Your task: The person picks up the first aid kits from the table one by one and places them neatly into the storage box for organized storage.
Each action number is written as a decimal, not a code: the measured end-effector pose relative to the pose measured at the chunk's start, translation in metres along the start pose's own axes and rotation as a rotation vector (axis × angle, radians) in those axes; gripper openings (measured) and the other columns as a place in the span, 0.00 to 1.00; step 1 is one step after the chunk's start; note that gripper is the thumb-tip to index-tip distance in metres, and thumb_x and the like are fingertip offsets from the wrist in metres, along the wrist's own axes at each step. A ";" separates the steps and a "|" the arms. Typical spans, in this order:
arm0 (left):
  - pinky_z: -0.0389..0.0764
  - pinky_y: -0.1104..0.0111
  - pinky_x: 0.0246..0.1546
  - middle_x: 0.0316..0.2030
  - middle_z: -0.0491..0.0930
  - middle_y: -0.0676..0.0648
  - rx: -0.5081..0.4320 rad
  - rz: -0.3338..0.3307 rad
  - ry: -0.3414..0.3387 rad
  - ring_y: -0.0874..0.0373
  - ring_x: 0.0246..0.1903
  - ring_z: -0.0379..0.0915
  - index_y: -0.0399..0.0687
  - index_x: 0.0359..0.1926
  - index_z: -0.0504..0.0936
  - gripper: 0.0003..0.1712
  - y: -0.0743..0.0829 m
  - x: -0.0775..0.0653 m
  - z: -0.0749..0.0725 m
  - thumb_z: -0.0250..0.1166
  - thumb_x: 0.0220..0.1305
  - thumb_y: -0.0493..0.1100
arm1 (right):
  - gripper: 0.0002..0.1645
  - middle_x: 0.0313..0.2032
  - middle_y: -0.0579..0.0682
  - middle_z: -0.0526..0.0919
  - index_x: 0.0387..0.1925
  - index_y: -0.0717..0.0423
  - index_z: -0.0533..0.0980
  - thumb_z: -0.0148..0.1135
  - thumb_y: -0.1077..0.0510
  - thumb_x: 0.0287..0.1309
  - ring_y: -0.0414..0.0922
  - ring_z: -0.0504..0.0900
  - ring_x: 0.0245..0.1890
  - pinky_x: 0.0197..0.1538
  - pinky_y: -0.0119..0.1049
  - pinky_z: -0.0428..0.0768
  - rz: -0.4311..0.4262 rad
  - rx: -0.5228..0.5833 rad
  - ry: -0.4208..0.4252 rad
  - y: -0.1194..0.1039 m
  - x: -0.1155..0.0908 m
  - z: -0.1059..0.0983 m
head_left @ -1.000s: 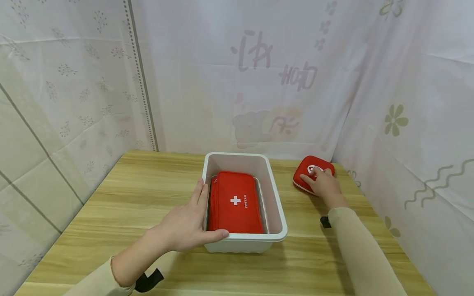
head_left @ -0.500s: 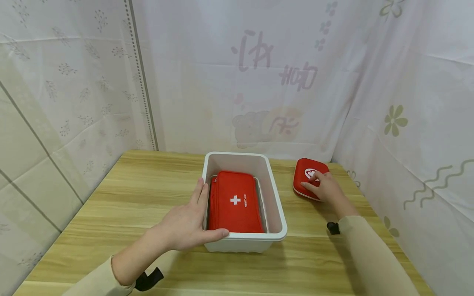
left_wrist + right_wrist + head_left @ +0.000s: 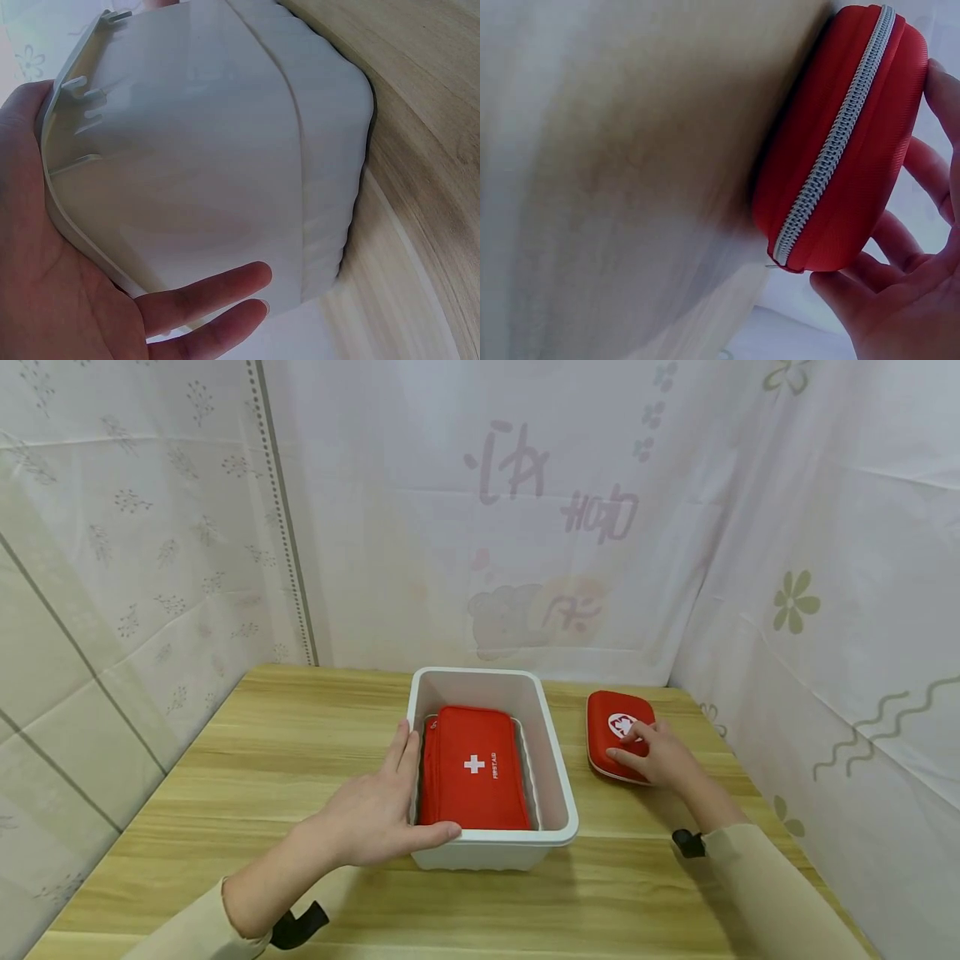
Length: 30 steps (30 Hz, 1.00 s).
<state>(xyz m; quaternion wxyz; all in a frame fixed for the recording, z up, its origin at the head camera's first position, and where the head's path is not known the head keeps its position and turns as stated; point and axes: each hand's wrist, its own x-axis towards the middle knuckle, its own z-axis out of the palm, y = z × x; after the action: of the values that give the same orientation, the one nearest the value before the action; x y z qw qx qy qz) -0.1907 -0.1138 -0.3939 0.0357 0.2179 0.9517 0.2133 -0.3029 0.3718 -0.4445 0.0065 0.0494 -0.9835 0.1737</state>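
Head view: left grip [image 3: 371, 817], spread against white bin [image 3: 510, 837] containing red first-aid pouch [image 3: 480, 797]; right grip [image 3: 663, 756], likewise spread, touching red case [image 3: 604, 731] on tabletop [image 3: 300, 752].

From above, the head view looks forward and down across the bench [image 3: 307, 735]; the left wrist's, close and turned sideways, faces the white bin's [image 3: 202, 165] outside; the right's, also sideways, nears the red case [image 3: 844, 142]; head shares both
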 end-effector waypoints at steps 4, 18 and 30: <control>0.87 0.55 0.41 0.90 0.34 0.37 0.007 0.003 0.001 0.47 0.42 0.90 0.39 0.89 0.36 0.80 0.001 0.000 0.000 0.63 0.62 0.86 | 0.30 0.52 0.68 0.73 0.51 0.53 0.78 0.73 0.33 0.69 0.64 0.81 0.50 0.56 0.62 0.83 -0.013 0.003 -0.005 -0.003 -0.011 0.002; 0.86 0.56 0.39 0.90 0.35 0.37 -0.001 -0.004 0.007 0.49 0.40 0.90 0.39 0.90 0.37 0.80 0.002 0.000 0.000 0.64 0.61 0.85 | 0.26 0.48 0.63 0.73 0.47 0.50 0.75 0.77 0.38 0.66 0.53 0.81 0.39 0.42 0.44 0.79 -0.068 -0.008 -0.068 -0.027 -0.049 -0.001; 0.86 0.58 0.37 0.90 0.35 0.37 0.008 0.004 0.007 0.46 0.46 0.90 0.38 0.89 0.38 0.81 0.002 0.000 0.000 0.61 0.60 0.88 | 0.25 0.44 0.58 0.73 0.43 0.48 0.74 0.80 0.40 0.62 0.49 0.78 0.35 0.39 0.42 0.76 -0.109 -0.033 -0.088 -0.053 -0.076 -0.007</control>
<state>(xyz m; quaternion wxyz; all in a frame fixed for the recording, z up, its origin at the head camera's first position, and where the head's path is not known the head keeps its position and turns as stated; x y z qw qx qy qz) -0.1899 -0.1122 -0.3935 0.0311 0.2191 0.9522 0.2104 -0.2218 0.3322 -0.4221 -0.0266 0.1102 -0.9815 0.1545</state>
